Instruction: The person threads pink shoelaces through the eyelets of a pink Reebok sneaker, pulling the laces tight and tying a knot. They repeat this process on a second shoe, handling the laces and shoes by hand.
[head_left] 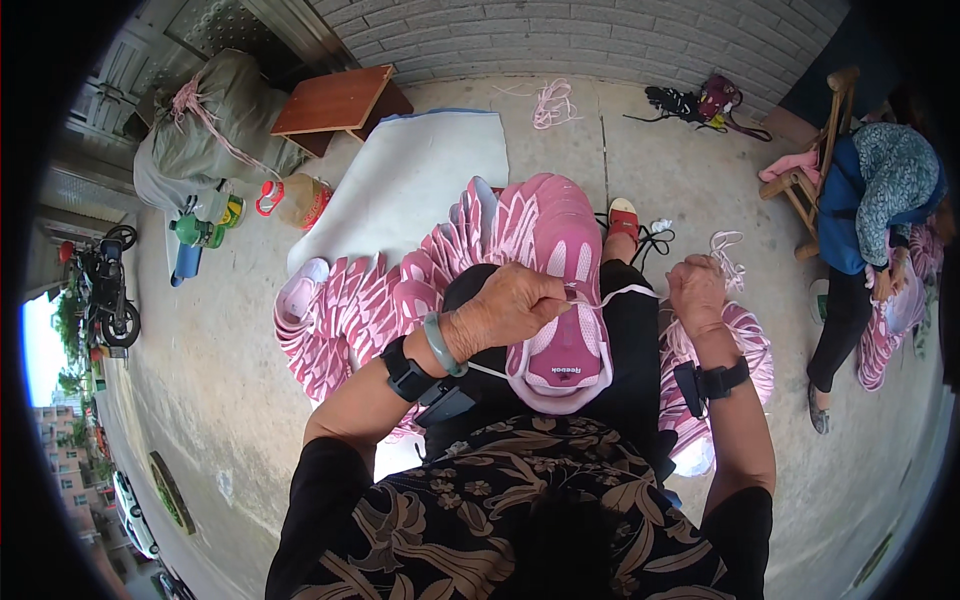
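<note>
This is an outdoor work spot on a concrete yard [220, 340] beside a grey brick wall [560, 35], used for piecework on shoes. Heaps of pink shoe uppers [400, 290] lie fanned out on a white sheet [410, 180], with loose laces [552, 103] on the ground. A stuffed sack [200, 130], a low wooden stool [335, 100] and a parked motorbike [105, 285] stand nearby. Another person [870, 220] sits on a wooden chair [815, 170] with more uppers.
</note>
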